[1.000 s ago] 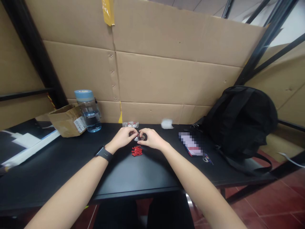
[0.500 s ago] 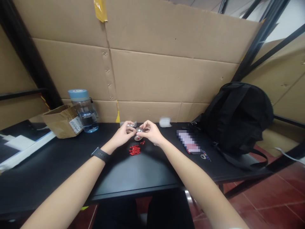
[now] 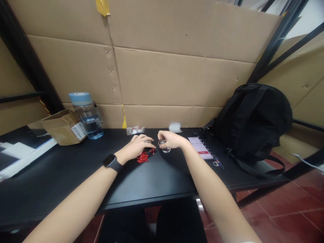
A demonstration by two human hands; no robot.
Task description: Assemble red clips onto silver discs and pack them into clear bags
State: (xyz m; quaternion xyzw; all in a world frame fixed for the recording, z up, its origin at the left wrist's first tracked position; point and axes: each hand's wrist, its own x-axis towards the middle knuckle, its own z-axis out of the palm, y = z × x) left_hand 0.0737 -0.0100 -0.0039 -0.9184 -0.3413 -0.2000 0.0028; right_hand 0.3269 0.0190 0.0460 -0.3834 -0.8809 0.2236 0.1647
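My left hand [image 3: 136, 146], with a dark watch [image 3: 110, 160] on its wrist, is low over the table. Its thumb and fingers close around a small, mostly covered silvery round piece [image 3: 148, 142]. Just below those fingers lies a bundle of red cords [image 3: 143, 157], with a short red cord [image 3: 152, 151] beside it. To the right, my right hand [image 3: 170, 138] bends down at the wrist, its fingertips gripping a shiny, silvery round piece [image 3: 166, 149] close to the tabletop. Whether that piece touches the table is unclear.
Behind the hands lie a clear packet [image 3: 135, 130] with silvery pieces and a white packet [image 3: 174, 127]. At left stand a water bottle [image 3: 91, 123] and cardboard box [image 3: 63, 128]. A phone [image 3: 199, 146], key ring [image 3: 216, 163] and black backpack [image 3: 255, 125] are at right.
My hands, close together before around the silvery pieces, are now apart. The right has moved right with its piece. The left has turned palm-down and covers another.
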